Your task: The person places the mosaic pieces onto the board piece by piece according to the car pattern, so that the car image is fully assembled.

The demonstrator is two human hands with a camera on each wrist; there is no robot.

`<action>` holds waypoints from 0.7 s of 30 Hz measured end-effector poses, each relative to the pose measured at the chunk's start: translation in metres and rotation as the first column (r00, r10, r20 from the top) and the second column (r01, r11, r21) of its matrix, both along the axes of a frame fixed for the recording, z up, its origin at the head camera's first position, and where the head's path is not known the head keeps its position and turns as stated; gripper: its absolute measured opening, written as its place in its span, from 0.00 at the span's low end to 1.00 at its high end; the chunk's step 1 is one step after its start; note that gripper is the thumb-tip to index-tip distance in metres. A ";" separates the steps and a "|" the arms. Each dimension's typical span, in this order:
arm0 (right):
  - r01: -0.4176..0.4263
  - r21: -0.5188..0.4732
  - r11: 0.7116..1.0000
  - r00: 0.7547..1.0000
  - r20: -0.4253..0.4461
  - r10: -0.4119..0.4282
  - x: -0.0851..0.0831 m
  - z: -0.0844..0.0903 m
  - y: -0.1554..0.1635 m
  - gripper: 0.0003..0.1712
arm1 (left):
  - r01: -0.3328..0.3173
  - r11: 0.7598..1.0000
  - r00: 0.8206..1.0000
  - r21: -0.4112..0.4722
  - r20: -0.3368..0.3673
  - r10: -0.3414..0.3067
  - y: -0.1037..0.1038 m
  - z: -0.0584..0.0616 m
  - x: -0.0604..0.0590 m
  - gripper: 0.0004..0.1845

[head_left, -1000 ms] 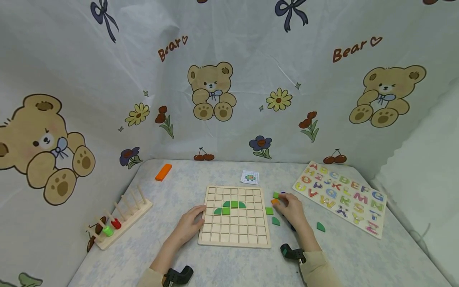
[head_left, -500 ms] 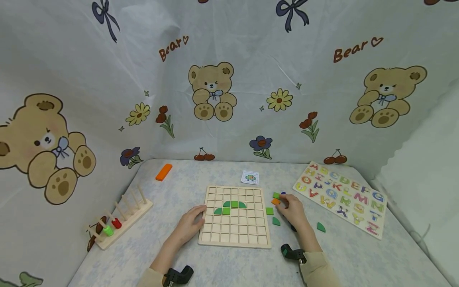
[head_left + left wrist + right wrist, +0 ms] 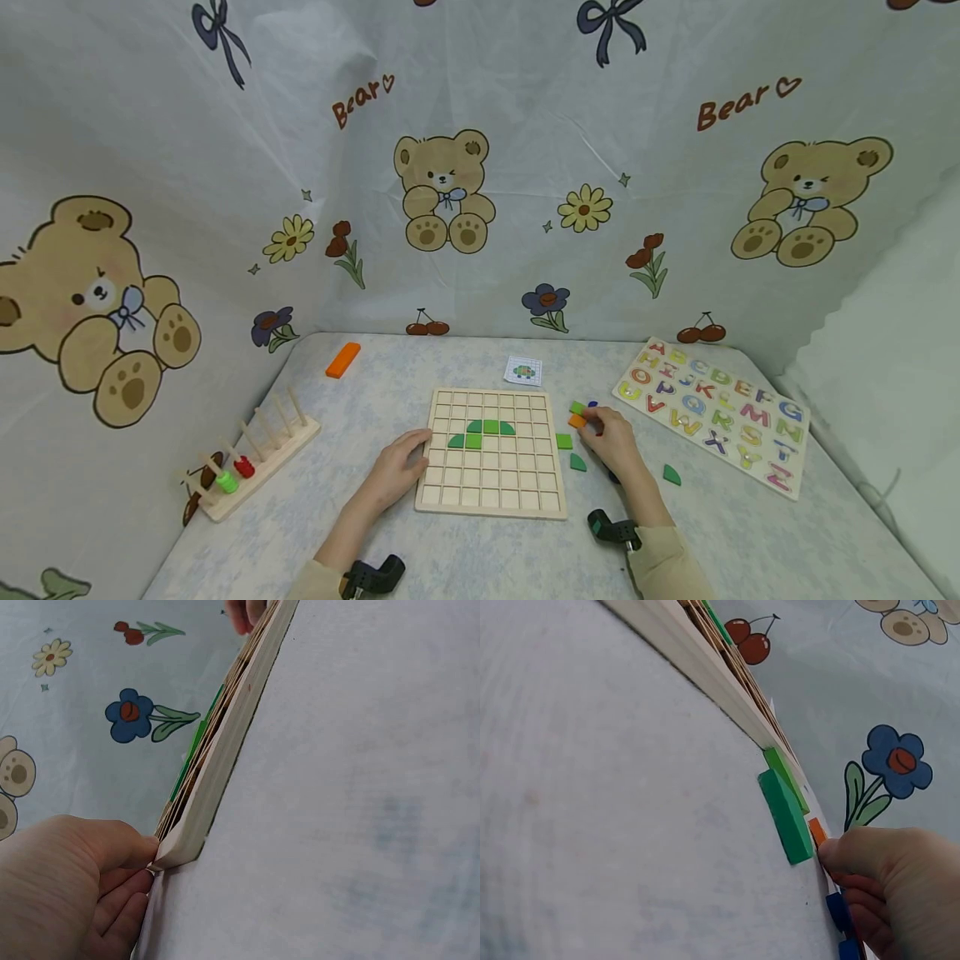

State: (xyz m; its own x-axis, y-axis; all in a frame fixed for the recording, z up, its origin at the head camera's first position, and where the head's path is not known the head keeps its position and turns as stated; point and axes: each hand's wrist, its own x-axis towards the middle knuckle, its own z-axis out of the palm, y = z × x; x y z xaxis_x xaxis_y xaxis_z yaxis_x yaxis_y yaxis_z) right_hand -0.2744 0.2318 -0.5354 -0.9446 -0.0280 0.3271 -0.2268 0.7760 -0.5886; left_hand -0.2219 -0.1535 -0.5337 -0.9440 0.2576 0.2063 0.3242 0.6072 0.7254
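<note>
A wooden grid board [image 3: 517,479] lies mid-table, with several green squares and quarter-round pieces [image 3: 473,441] set in its upper cells. My left hand [image 3: 393,471] rests at its left edge; in the left wrist view the thumb touches the board's corner, with the other fingers beside it. Right of the board, my right hand [image 3: 613,437] pinches a small orange block [image 3: 577,422] at the thumb and fingertips. Close by are a light green block [image 3: 577,407], another green square [image 3: 564,441], a dark green quarter-round [image 3: 577,462] and blue pieces [image 3: 838,911], partly behind the hand.
A patterned card [image 3: 522,371] lies behind the board. An alphabet board [image 3: 712,417] is at the right, with a green quarter-round [image 3: 671,475] before it. At the left stand a pegged wooden rack [image 3: 258,467] with red and green rings and an orange bar [image 3: 342,360].
The light green block by my right fingertips tilts slightly, and the orange block has shifted very little. My left hand and the grid board stay where they were.
</note>
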 end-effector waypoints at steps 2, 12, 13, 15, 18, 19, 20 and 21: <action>0.004 -0.027 1.000 1.000 0.012 -0.004 0.001 0.002 -0.001 0.17 | 0.000 1.000 1.000 0.002 -0.001 0.000 0.000 -0.001 0.000 0.24; -0.009 -0.154 0.988 1.000 0.005 0.009 0.005 0.018 -0.008 0.17 | 0.003 1.000 1.000 -0.003 -0.007 -0.003 -0.001 -0.001 -0.001 0.24; -0.018 -0.156 0.988 1.000 -0.001 0.018 0.006 0.020 -0.009 0.17 | 0.004 1.000 1.000 -0.003 -0.009 -0.004 -0.001 -0.001 -0.001 0.24; -0.034 -0.159 0.987 0.999 0.000 0.034 0.006 0.025 -0.012 0.17 | 0.007 1.000 1.000 -0.008 -0.017 -0.007 -0.001 -0.001 -0.001 0.24; -0.050 -0.171 0.984 0.998 0.027 0.056 0.008 0.032 -0.017 0.17 | 0.007 1.000 1.000 -0.013 -0.020 -0.008 -0.001 -0.001 -0.001 0.24; -0.052 -0.180 0.982 0.997 0.042 0.061 0.008 0.034 -0.019 0.17 | 0.005 1.000 1.000 -0.012 -0.018 -0.006 -0.001 -0.001 0.000 0.24; -0.053 -0.190 0.980 0.996 0.056 0.065 0.009 0.036 -0.021 0.17 | 0.005 1.000 1.000 -0.012 -0.019 -0.006 -0.001 -0.001 0.000 0.24; -0.054 -0.200 0.978 0.995 0.068 0.069 0.010 0.038 -0.023 0.17 | 0.004 1.000 1.000 -0.011 -0.017 -0.004 -0.001 -0.001 0.000 0.24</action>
